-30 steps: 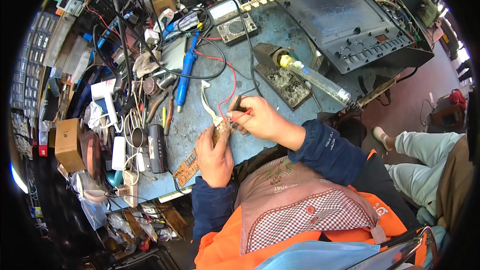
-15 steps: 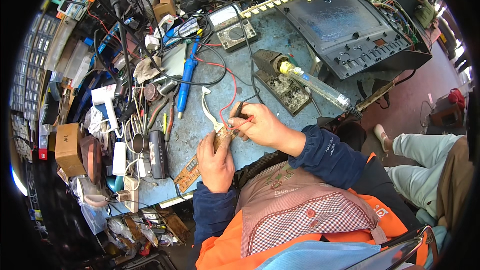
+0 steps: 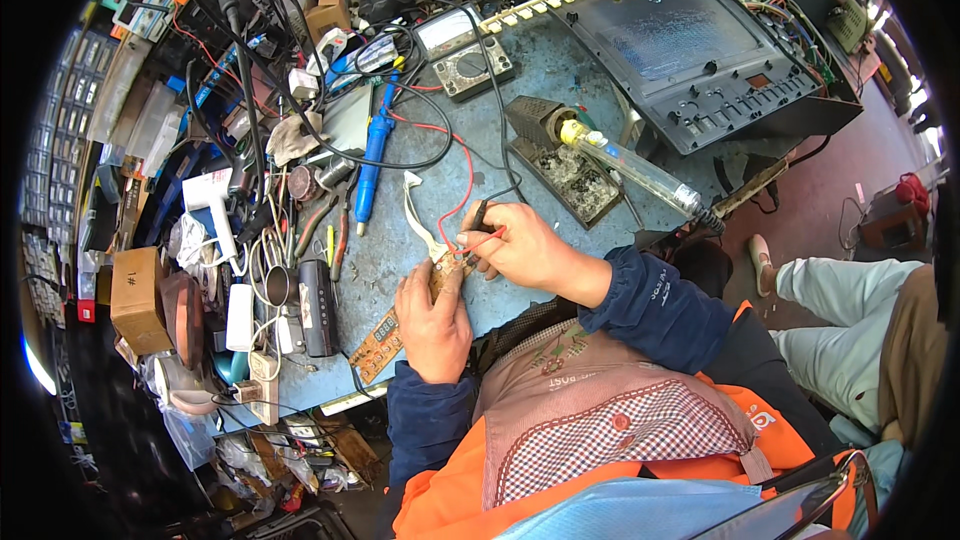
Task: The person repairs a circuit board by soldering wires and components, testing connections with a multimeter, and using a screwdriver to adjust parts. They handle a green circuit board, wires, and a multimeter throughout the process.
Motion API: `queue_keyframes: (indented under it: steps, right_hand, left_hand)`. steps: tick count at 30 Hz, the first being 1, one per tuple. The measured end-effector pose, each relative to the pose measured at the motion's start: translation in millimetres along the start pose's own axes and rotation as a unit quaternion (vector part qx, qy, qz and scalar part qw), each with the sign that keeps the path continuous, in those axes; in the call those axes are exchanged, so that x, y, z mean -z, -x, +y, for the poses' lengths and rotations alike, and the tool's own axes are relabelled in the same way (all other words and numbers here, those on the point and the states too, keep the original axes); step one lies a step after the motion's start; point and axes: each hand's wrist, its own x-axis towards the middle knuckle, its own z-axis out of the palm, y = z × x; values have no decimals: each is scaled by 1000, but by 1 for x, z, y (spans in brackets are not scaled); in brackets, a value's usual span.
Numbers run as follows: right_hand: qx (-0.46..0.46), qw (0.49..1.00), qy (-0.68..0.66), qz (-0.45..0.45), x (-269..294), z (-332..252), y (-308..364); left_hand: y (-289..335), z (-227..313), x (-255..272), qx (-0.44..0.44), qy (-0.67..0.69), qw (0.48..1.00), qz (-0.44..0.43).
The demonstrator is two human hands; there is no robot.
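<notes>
A long brown circuit board (image 3: 376, 348) with a digit display lies slantwise at the bench's near edge. My left hand (image 3: 434, 324) is closed over its middle, thumb and fingers pressing it. In my right hand (image 3: 524, 252) are two test probes, one black (image 3: 479, 214) and one red (image 3: 486, 241), pinched together with their tips at the board's far end. The exact contact points are too small to tell. A white connector cable (image 3: 419, 220) runs off that end. Red and black leads trail back toward an analog multimeter (image 3: 472, 70).
A blue soldering iron (image 3: 375, 155) lies left of the leads. Right of them stand a soldering iron holder (image 3: 540, 123) and a tray of solder scraps (image 3: 575, 180). A dark appliance panel (image 3: 680, 40) fills the back right. Pliers (image 3: 341, 235), a small cardboard box (image 3: 140, 298) and tangled cables crowd the left.
My right hand has shifted the probes slightly at the board's far end; the red one now lies flatter. My left hand stays on the board.
</notes>
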Motion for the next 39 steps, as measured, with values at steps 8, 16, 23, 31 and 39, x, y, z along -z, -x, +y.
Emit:
queue_keyframes:
  steps: [8,16,23,31,39]
  right_hand:
    - [-3,999,-34,5,-1,-1,0]
    - [-10,999,-34,3,-1,-1,2]
    - [-7,1000,-29,7,0,-1,1]
    - [25,999,-40,22,-8,12,-1]
    - [-9,997,-69,41,-3,1,-1]
  left_hand:
    - [0,4,1,-12,-34,999,-1]
    - [0,5,1,3,-27,1000,-10]
    - [0,1,-5,-2,-19,1000,-1]
    - [5,1,1,-4,-23,1000,-6]
    - [13,8,5,-24,-84,985,147]
